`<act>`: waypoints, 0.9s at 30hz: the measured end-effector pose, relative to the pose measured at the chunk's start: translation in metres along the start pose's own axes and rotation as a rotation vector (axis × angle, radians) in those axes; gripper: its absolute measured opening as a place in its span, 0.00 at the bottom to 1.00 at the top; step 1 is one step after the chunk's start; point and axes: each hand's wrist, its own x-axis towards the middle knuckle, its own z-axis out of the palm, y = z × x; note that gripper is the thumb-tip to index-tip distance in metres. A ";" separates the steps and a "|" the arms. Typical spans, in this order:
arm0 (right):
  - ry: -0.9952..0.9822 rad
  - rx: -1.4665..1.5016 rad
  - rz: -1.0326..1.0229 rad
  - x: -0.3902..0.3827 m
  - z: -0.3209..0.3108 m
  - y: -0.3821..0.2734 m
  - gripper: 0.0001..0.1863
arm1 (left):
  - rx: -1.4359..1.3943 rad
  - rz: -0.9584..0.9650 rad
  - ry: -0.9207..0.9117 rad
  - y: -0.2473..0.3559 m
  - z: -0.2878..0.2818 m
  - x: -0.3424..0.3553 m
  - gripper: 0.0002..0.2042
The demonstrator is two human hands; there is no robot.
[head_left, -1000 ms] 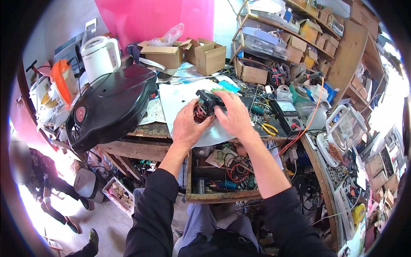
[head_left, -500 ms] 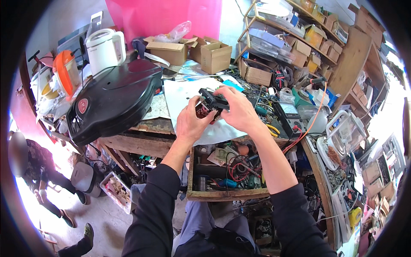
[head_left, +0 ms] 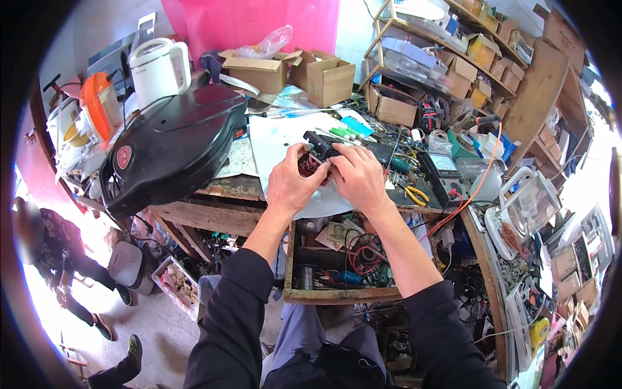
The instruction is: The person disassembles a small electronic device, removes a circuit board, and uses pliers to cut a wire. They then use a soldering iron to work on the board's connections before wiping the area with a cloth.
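Above a white sheet [head_left: 275, 139] on the bench, both my hands hold a small black device [head_left: 319, 144] with a dark reddish part on its lower side. Its exact kind cannot be made out. My left hand [head_left: 290, 183] is closed on its left side, thumb and fingers pinching the edge. On the other side, my right hand [head_left: 359, 176] is closed with its thumb and fingertips near the reddish part. My fingers hide much of the device. Just beyond it lie green-and-white pens or tubes [head_left: 343, 133] and a blue packet [head_left: 356, 126].
A large black appliance cover [head_left: 178, 139] fills the bench's left. Yellow-handled pliers [head_left: 416, 195] and an analog multimeter [head_left: 444, 172] lie at the right. Below, an open drawer [head_left: 343, 296] holds wires and solder. Cardboard boxes [head_left: 330, 82] stand behind. Another person [head_left: 61, 243] sits at far left.
My right hand has drawn back and lower, its fingers moving from the device's top to its right side. More of the black top and the pliers now show. My left hand has barely moved.
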 end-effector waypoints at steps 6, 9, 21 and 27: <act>0.090 0.029 0.026 -0.007 0.008 -0.001 0.10 | -0.194 -0.127 0.161 -0.015 -0.002 0.004 0.20; 0.120 0.037 0.036 -0.009 0.009 -0.002 0.10 | -0.195 -0.121 0.201 -0.018 -0.002 0.003 0.19; 0.139 0.076 0.165 -0.014 0.013 0.003 0.10 | 0.536 0.112 -0.098 0.007 -0.005 -0.007 0.53; 0.176 0.112 0.227 -0.015 0.014 0.004 0.10 | 0.654 0.038 -0.104 0.007 0.002 -0.011 0.59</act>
